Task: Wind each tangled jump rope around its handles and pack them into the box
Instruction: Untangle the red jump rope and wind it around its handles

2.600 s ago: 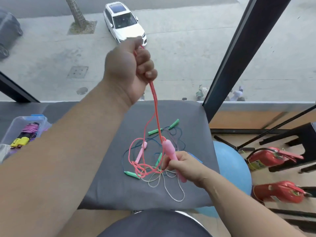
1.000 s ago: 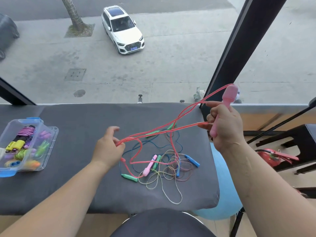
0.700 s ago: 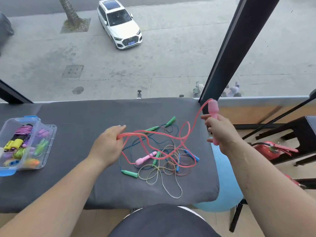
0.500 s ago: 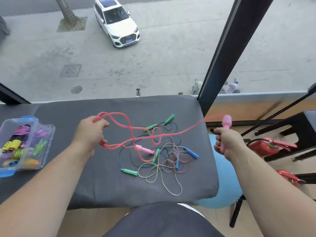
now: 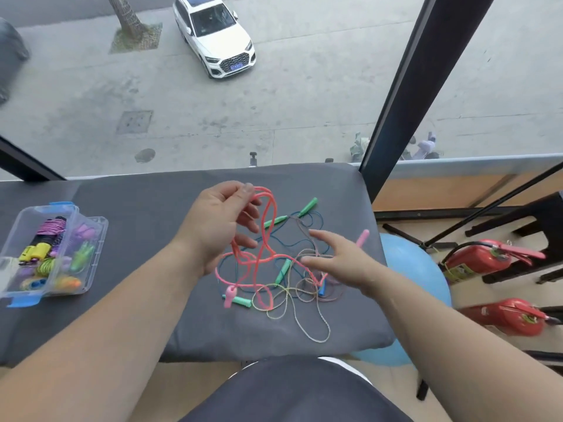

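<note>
The left hand [image 5: 219, 229] pinched a loop of the pink rope [image 5: 275, 208] between thumb and fingertips, lifted above the tangle [image 5: 292, 287] that lay well right of the box [image 5: 97, 254]. The right hand [image 5: 344, 258], farther from the box, reached in with fingers spread, holding nothing; one pink handle [image 5: 362, 237] showed farther right again. I'd say draw the pink cord out slowly, freeing each crossing, before winding.

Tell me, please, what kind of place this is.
Probably an upper-floor exercise or activity room beside a large window. A white car stands on the street far below the glass, and a blue exercise ball and red fire extinguishers sit on the floor.
</note>
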A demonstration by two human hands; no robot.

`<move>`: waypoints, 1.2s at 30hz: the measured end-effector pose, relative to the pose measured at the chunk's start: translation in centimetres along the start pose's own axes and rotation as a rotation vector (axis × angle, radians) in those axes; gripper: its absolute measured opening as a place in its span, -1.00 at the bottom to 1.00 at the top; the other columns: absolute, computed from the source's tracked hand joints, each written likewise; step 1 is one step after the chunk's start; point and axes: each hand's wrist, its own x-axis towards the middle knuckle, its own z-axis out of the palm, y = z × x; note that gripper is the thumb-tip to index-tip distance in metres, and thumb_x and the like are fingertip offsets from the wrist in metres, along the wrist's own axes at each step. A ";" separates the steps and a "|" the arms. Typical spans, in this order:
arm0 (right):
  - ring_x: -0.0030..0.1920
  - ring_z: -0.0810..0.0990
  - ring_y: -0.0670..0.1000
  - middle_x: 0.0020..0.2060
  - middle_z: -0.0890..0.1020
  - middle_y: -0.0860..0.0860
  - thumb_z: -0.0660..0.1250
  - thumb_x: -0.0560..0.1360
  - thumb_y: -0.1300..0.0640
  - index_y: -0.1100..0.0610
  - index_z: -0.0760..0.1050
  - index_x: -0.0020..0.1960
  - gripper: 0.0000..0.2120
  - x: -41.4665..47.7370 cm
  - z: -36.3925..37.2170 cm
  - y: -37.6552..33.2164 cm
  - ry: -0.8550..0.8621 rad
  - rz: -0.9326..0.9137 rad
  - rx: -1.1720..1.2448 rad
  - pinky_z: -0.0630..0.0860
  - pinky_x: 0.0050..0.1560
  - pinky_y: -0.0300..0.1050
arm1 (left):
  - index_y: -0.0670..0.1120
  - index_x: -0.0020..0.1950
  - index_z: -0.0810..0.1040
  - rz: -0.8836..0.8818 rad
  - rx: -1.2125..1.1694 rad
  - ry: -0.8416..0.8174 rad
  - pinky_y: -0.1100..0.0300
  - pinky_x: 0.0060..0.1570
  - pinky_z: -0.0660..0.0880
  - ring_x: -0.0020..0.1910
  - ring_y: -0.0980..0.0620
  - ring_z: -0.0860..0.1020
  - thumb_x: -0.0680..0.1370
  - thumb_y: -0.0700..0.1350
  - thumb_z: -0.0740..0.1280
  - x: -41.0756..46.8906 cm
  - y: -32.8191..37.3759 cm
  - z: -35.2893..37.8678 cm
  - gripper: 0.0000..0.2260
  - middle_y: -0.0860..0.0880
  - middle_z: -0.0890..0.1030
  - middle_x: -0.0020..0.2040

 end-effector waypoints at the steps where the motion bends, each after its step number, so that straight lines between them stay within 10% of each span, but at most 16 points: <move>1: 0.43 0.30 -0.12 0.42 0.39 -0.15 0.47 0.48 -0.12 -0.05 0.29 0.53 -0.30 0.1 1.0 -1.9 -0.063 -0.103 -0.014 -0.08 0.40 -0.47 | -0.17 -0.13 0.57 0.006 -0.001 -0.024 -0.03 -0.37 0.60 -0.36 -0.04 0.54 0.69 -0.08 0.26 -0.1 0.4 0.6 -0.74 -0.15 0.54 -0.25; 7: -0.04 0.66 -0.08 -0.11 0.70 -0.07 0.27 0.61 -0.04 0.07 0.62 0.04 -0.78 1.8 4.5 -4.0 0.005 -0.231 0.081 0.56 0.16 0.04 | -0.08 -0.20 0.59 0.219 0.202 0.120 0.05 -0.23 0.60 -0.26 0.01 0.58 0.67 -0.11 0.29 0.3 1.2 1.1 -0.74 -0.03 0.60 -0.28; 13: -0.35 0.46 -0.01 -0.46 0.49 -0.08 0.33 0.59 -0.01 0.03 0.50 -0.28 -0.72 2.6 0.4 -0.9 0.327 -0.131 -0.096 0.38 -0.24 -0.08 | -0.06 -0.31 0.42 0.185 0.135 0.214 0.10 -0.45 0.22 -0.52 0.01 0.21 0.65 -0.02 0.33 1.4 1.0 -2.1 -0.66 0.02 0.26 -0.49; 17: -0.32 0.54 -0.05 -0.34 0.58 -0.08 0.50 0.46 0.01 -0.03 0.59 0.01 -0.83 2.2 -4.2 -1.3 0.384 -0.052 0.011 0.48 -0.25 -0.14 | -0.07 -0.33 0.45 0.193 0.900 0.036 0.21 -0.41 0.31 -0.40 0.05 0.39 0.42 -0.18 0.45 2.0 -0.1 -4.8 -0.79 0.09 0.44 -0.44; 21: -0.39 0.46 -0.04 -0.37 0.57 -0.01 0.52 0.41 0.14 0.04 0.66 -0.10 -0.91 0.9 -8.5 -3.8 0.442 -0.105 -0.001 0.38 -0.37 -0.20 | -0.07 -0.30 0.47 0.111 1.040 0.263 0.12 -0.30 0.39 -0.27 -0.12 0.50 0.51 -0.07 0.42 3.5 -2.7 -7.4 -0.77 -0.02 0.54 -0.35; 26: -0.31 0.47 0.01 -0.30 0.62 0.17 0.53 0.42 -0.03 0.10 0.68 -0.20 -0.81 0.2 -9.6 -4.0 0.545 -0.089 0.083 0.43 -0.30 -0.03 | -0.11 -0.28 0.45 -0.214 0.423 0.457 0.06 -0.37 0.43 -0.35 -0.13 0.38 0.51 0.02 0.49 4.6 -6.2 -10.1 -0.67 -0.07 0.39 -0.37; 32: -0.51 0.15 -0.04 -0.47 0.26 0.02 0.37 0.56 0.09 0.17 0.60 -0.07 -0.85 -0.1 -7.9 -3.7 0.730 0.068 0.798 0.10 -0.48 -0.18 | -0.09 -0.25 0.45 -0.147 0.580 0.573 -0.03 -0.29 0.53 -0.28 -0.18 0.56 0.50 -0.11 0.45 4.3 -9.5 -10.3 -0.78 -0.08 0.56 -0.27; 36: -0.56 0.07 -0.08 -0.52 0.19 -0.06 0.29 0.60 0.15 0.02 0.45 -0.23 -0.78 0.1 -7.3 -4.2 0.722 0.169 1.137 0.01 -0.52 -0.27 | -0.04 -0.18 0.42 -0.366 -0.259 0.582 -0.13 0.08 0.51 -0.18 -0.10 0.67 0.69 0.04 0.23 4.5 -9.1 -9.6 -0.72 -0.14 0.66 -0.17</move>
